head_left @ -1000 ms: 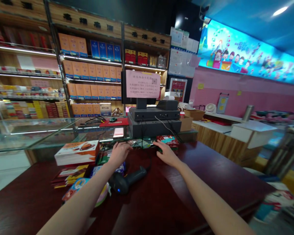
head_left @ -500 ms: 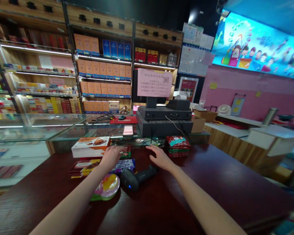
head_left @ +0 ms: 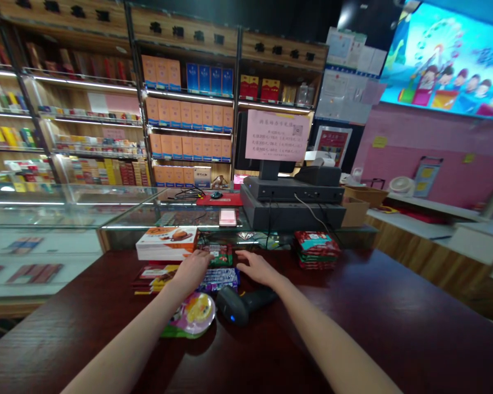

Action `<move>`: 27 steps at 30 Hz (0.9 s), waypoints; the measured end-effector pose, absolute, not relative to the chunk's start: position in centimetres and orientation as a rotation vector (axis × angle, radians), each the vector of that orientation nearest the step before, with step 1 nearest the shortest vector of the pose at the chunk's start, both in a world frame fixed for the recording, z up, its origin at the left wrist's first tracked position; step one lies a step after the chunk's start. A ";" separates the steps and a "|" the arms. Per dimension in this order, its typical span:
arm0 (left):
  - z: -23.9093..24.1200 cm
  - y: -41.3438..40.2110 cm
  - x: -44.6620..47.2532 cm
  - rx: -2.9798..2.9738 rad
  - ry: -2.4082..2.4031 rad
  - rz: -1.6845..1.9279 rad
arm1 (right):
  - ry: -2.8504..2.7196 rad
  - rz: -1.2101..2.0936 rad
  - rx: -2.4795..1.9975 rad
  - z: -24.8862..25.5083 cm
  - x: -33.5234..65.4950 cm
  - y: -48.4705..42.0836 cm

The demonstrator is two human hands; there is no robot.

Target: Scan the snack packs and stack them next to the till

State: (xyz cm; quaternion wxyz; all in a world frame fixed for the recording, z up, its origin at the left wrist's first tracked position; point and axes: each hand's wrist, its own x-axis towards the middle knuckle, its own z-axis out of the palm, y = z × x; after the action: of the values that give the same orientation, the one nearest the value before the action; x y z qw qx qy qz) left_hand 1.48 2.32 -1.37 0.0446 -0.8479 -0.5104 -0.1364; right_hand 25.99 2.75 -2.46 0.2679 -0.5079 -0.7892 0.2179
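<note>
My left hand (head_left: 192, 269) reaches over the packets with its fingers stretched toward a green and red packet (head_left: 221, 255). On that packet's other side is my right hand (head_left: 258, 267), thumb and fingers apart, holding nothing. Whether either hand touches the packet I cannot tell. Purple-blue wrapped packets (head_left: 218, 278) lie just nearer to me, and red and yellow packets (head_left: 148, 278) are partly under my left arm. A black barcode scanner (head_left: 238, 307) with a blue light rests below my right hand, beside a round colourful package (head_left: 197, 314). Behind my left hand sits a white and orange box (head_left: 166, 244).
A stack of red packets (head_left: 316, 249) stands on the dark wooden table (head_left: 353, 317) to the right. Behind it are a glass counter (head_left: 176, 219) and a black cash register (head_left: 291, 202) with a pink sign (head_left: 276, 134). Shelves of boxes (head_left: 193, 115) line the back wall.
My right hand has moved left, closer to the green and red packet. My left hand stays near the packet's left side. The whole view has shifted, so the scene sits further right.
</note>
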 end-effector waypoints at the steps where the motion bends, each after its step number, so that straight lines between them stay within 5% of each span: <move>1: -1.4 2.3 1.5 -2.591 -1.554 -0.407 | -2.125 0.606 -1.386 -2.6 25.6 3.2; 16: -1.5 2.2 1.7 -2.567 -1.494 -0.231 | -2.072 0.717 -1.435 -4.2 23.0 6.4; 27: -2.6 3.5 2.0 -2.662 -1.593 -0.425 | -2.096 0.703 -1.432 -3.9 26.7 4.8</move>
State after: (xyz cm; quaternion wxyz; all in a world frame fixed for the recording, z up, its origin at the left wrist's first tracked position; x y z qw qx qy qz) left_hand 1.98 3.47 -2.64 0.0052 -0.8502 -0.5087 -0.1358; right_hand 26.73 4.83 -3.86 0.2510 -0.5262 -0.7703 0.2584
